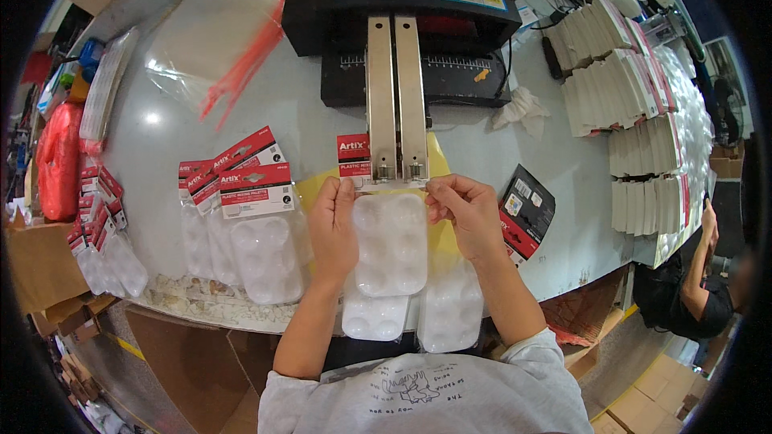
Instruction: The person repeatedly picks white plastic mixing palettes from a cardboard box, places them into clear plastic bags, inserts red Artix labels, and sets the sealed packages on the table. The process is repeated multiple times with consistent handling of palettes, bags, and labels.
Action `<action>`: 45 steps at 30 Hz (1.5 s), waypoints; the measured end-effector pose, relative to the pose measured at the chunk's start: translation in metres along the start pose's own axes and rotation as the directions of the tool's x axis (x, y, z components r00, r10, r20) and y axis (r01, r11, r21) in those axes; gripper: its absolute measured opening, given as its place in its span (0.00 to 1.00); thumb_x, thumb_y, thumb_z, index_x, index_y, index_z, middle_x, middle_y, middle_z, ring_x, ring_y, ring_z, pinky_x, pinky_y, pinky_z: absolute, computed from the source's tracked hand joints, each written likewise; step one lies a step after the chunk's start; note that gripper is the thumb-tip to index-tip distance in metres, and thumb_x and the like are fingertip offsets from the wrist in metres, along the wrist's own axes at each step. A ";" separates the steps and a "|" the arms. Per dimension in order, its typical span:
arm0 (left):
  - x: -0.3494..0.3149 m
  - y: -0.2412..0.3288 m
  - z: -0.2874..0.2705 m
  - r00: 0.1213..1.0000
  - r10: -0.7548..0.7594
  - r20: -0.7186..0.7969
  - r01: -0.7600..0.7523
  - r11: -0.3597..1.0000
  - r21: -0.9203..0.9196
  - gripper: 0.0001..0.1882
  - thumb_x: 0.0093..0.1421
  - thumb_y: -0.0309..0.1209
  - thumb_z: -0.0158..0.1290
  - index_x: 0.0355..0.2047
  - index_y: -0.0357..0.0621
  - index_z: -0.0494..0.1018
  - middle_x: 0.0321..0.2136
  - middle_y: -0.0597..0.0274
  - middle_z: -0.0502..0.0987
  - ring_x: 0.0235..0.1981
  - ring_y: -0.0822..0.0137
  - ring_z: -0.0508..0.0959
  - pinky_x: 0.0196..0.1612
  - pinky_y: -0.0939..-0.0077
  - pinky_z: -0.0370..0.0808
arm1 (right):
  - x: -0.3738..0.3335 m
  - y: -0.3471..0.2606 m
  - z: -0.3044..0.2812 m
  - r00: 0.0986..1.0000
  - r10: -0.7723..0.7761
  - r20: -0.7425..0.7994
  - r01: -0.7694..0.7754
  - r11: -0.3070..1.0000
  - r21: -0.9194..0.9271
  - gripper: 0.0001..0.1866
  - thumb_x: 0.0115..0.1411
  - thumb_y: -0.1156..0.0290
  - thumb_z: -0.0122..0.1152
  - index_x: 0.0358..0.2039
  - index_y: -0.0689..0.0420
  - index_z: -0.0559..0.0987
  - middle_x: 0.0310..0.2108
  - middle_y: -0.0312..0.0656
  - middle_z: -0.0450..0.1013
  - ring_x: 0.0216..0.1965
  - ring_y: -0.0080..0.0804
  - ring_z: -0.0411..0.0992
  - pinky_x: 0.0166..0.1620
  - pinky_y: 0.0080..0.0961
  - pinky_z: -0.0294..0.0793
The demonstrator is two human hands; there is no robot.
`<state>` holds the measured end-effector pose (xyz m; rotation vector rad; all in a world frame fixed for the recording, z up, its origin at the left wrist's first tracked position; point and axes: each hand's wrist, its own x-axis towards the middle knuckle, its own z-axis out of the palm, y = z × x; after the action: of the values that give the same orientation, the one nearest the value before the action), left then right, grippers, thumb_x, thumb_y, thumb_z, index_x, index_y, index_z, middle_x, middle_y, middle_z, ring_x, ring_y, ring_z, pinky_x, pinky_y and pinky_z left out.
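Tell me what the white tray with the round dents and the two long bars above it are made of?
The tray, held by the left hand and right hand, looks like thin moulded plastic: milky, glossy, with smoothly pressed wells. The two bars look like brushed metal: silvery, straight-edged, with a dull sheen. The picture alone cannot settle which metal.

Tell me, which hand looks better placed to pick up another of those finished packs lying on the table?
Probably the left hand: the finished packs lie just beside it. The right hand pinches the top of the white tray under the metal bars, farther away.
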<state>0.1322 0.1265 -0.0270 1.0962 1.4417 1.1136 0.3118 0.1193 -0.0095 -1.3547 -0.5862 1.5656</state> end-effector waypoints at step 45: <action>-0.088 0.056 -0.025 0.926 -0.225 0.304 0.227 0.973 0.029 0.07 0.61 0.25 0.52 0.33 0.30 0.73 0.29 0.58 0.79 0.30 0.77 0.75 0.34 0.86 0.70 | -0.067 -0.068 0.014 0.853 -0.224 0.471 0.512 0.529 -0.677 0.15 0.47 0.68 0.71 0.32 0.63 0.78 0.19 0.38 0.73 0.17 0.16 0.63 0.22 0.16 0.63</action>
<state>0.1228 0.0471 0.0453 1.0174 1.2784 0.7473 0.3174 0.0931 0.0834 -1.4196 -1.8438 1.1763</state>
